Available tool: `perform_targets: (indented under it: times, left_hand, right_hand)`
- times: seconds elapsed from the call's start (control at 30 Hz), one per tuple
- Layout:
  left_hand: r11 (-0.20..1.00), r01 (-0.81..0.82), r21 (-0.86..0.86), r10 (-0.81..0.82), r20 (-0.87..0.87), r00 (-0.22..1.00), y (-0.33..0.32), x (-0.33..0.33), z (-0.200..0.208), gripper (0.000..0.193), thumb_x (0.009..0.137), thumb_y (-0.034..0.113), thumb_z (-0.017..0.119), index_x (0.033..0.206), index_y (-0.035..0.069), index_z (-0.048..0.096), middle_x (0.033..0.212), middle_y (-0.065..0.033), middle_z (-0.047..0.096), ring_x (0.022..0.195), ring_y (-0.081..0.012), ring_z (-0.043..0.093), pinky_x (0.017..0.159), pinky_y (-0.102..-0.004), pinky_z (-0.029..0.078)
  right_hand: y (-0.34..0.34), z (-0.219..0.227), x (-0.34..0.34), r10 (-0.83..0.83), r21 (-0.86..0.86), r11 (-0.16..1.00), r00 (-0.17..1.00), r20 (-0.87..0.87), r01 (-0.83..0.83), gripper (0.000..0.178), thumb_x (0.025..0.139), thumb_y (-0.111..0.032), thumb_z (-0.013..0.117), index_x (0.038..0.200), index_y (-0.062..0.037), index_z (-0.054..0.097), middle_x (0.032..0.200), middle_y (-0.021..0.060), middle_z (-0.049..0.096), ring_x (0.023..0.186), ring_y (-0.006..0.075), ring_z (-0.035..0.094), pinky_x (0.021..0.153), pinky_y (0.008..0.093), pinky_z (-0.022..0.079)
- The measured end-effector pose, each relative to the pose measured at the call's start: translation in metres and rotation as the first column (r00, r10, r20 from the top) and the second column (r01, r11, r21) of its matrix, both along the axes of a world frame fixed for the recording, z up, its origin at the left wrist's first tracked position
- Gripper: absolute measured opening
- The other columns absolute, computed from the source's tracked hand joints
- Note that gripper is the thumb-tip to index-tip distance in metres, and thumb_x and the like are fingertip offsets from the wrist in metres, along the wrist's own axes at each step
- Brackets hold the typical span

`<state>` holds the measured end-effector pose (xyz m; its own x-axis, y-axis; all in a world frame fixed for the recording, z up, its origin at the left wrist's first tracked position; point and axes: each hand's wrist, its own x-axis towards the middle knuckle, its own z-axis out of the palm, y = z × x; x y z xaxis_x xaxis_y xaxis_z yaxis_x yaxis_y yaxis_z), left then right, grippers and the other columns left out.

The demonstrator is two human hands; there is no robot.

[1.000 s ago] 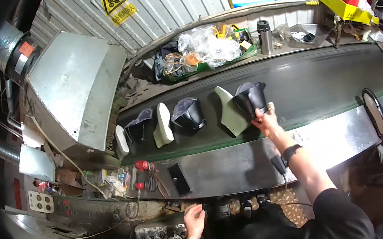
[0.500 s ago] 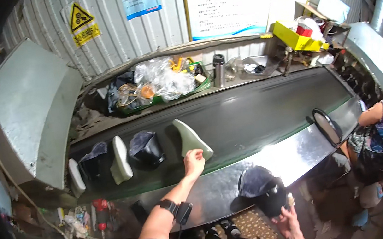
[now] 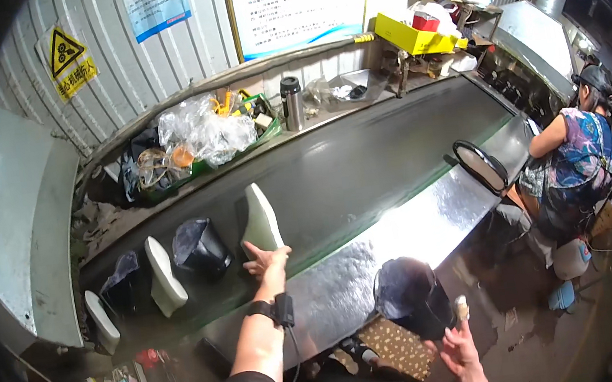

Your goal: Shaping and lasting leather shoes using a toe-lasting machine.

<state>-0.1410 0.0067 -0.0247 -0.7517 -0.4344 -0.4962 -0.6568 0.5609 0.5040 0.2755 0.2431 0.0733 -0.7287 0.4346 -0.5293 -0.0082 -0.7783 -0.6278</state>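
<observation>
On the dark belt [image 3: 377,143], left to right: three pale wedges [image 3: 167,277], alternating with two black uppers [image 3: 204,249]; one left hand [image 3: 267,261], fingers spread at the third wedge's lower end. At the counter [image 3: 333,276] edge: one further black upper [image 3: 404,286]; one right hand [image 3: 460,352], fingers apart beside it (grip, either hand: cannot tell).

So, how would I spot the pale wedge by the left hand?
Find the long dark belt below the wall. Three pale wedges are on its left half. Yours, the rightmost wedge, is the only one with the left hand at its near end.
</observation>
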Motion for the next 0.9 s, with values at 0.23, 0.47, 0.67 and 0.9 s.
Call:
perform_targets:
  times: [0.23,0.47,0.67,0.9]
  left_hand:
    - [0.699,0.442,-0.561,-0.677,-0.323,0.661,-0.085,0.054,0.065,0.089,0.056,0.024,0.081,0.140,0.024,0.053,0.140,-0.0225,0.033,0.133,-0.0412,0.029,0.109,-0.0544,0.027]
    - [0.259,0.506,-0.823,-0.917,-0.374,-0.139,-0.054,0.187,0.083,0.047,0.061,0.021,0.073,0.107,0.021,0.063,0.131,-0.0132,0.043,0.128,-0.0295,0.035,0.100,-0.0469,0.028]
    - [0.264,0.453,-0.851,-0.894,-0.392,-0.215,0.020,0.267,0.033,0.043,0.076,0.030,0.068,0.118,0.031,0.060,0.132,-0.0048,0.047,0.127,-0.0206,0.037,0.100,-0.0474,0.026]
    - [0.253,0.153,0.955,0.226,-0.212,0.951,0.009,0.205,0.068,0.064,0.093,0.061,0.051,0.107,0.000,0.066,0.100,-0.0067,0.068,0.099,-0.0212,0.060,0.094,-0.0373,0.045]
  right_hand:
    - [0.031,-0.008,-0.039,0.103,0.148,0.985,0.990,-0.096,-0.088,0.056,0.099,-0.017,0.053,0.148,-0.0258,0.028,0.135,-0.0007,0.056,0.115,0.0186,0.059,0.097,0.0467,0.047]
    - [0.050,-0.045,-0.104,0.096,-0.129,0.987,0.995,0.007,-0.095,0.020,0.094,-0.041,0.059,0.093,-0.0212,0.059,0.082,-0.0033,0.058,0.080,0.0149,0.058,0.068,0.0361,0.046]
    - [0.040,-0.036,-0.146,0.091,-0.041,0.995,0.992,0.092,-0.087,0.030,0.088,-0.045,0.068,0.103,-0.0200,0.067,0.087,-0.0074,0.067,0.078,0.0134,0.064,0.062,0.0279,0.048]
    - [0.043,0.007,-0.119,0.316,0.719,0.668,0.948,-0.041,-0.191,0.056,0.085,-0.007,0.074,0.137,-0.0037,0.053,0.101,-0.0015,0.063,0.084,0.0070,0.059,0.075,0.0212,0.048]
